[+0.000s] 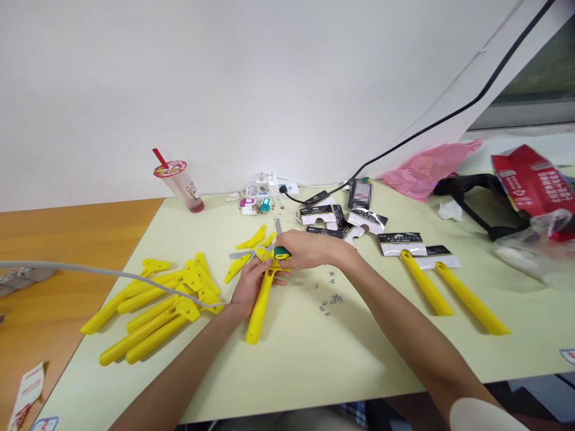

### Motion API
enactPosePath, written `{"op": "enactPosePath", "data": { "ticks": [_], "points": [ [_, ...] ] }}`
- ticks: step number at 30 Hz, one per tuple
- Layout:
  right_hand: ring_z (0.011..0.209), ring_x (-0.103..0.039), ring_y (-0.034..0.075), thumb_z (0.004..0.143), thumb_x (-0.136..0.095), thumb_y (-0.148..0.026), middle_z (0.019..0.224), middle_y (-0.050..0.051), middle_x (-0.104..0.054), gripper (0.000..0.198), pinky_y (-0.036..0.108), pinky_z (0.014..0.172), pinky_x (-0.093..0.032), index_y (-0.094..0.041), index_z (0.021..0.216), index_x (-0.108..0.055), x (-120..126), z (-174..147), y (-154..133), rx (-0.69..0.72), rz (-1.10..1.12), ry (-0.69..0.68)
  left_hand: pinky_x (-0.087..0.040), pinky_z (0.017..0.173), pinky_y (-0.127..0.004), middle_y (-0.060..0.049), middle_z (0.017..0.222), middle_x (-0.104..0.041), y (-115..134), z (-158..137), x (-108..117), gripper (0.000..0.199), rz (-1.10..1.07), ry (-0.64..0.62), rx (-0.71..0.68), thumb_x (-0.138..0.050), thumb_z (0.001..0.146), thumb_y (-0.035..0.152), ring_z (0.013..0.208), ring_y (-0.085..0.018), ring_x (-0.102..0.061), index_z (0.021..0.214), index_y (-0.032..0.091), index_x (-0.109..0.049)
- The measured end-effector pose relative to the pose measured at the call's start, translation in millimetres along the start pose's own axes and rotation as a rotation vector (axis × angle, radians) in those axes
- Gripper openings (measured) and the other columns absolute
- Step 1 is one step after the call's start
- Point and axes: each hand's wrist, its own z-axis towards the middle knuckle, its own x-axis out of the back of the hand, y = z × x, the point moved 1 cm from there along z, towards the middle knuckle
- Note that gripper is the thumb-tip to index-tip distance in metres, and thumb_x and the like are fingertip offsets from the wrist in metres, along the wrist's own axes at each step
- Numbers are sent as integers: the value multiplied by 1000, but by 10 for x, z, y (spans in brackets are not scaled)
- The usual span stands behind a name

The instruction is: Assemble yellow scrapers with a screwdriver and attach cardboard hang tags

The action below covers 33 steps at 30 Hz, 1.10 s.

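My left hand (245, 290) is closed around the head end of a yellow scraper handle (258, 314), whose grip points toward me on the table. My right hand (308, 246) grips a short green screwdriver (282, 253) over that same head; its tip is hidden. Just behind the hands lie loose yellow scraper head pieces (251, 237) and a thin metal blade (236, 255). Small metal screws (336, 298) are scattered to the right of the held handle. On the left rests a pile of several more yellow scraper handles (148, 326).
Two yellow scrapers with card sleeves (426, 282) lie at right. Black-and-white cards (321, 214) are heaped behind my hands. A tall cup (186, 190) with a red straw stands back left. A grey cable (112, 272) crosses the left side. A pink bag (426, 170) sits back right.
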Motion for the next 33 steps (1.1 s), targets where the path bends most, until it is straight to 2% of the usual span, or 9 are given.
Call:
{"op": "enactPosePath", "data": {
  "ticks": [8,12,18,22,26,33],
  "points": [
    [63,-50,14,92,-58,-18,75,1,-64,20,30,59,-31,-20,72,-58,2,-16,-47,51,40,-31,-67,75,-39,-12,98,-82,-11,12,5,33,-13,9,3,-89,76,41,96,-33,-82,88,16,-70],
    [63,-50,14,95,-58,-20,76,1,-63,23,29,60,-31,-20,72,-55,2,-3,-38,68,46,-30,-67,72,-37,-12,100,-82,-6,15,9,36,-20,10,4,-90,74,42,96,-33,-82,90,15,-71],
    [72,-53,17,97,-61,-25,84,5,-65,22,29,63,-34,-21,77,-51,-7,18,2,-23,-25,-13,-68,79,-41,-13,106,-82,-4,4,4,35,-16,-18,1,-89,77,42,98,-34,-82,92,15,-72],
    [79,-56,19,95,-67,-27,93,6,-66,15,28,64,-35,-21,91,-54,-1,5,41,-72,-35,36,-68,77,-42,-14,109,-81,-9,-3,-1,38,-20,-19,1,-90,77,43,96,-35,-82,94,14,-72],
    [74,-56,18,98,-64,-28,90,4,-65,13,28,63,-33,-20,103,-56,2,16,127,-64,4,82,-68,76,-42,-15,107,-82,-13,-3,2,40,-29,-20,12,-91,76,44,96,-36,-82,95,14,-72],
    [75,-54,16,96,-67,-24,91,3,-65,11,28,65,-34,-20,100,-58,8,53,189,-21,35,138,-68,71,-39,-17,108,-81,-5,-11,0,41,-38,-43,20,-91,76,42,94,-35,-82,97,12,-73]
  ]
}}
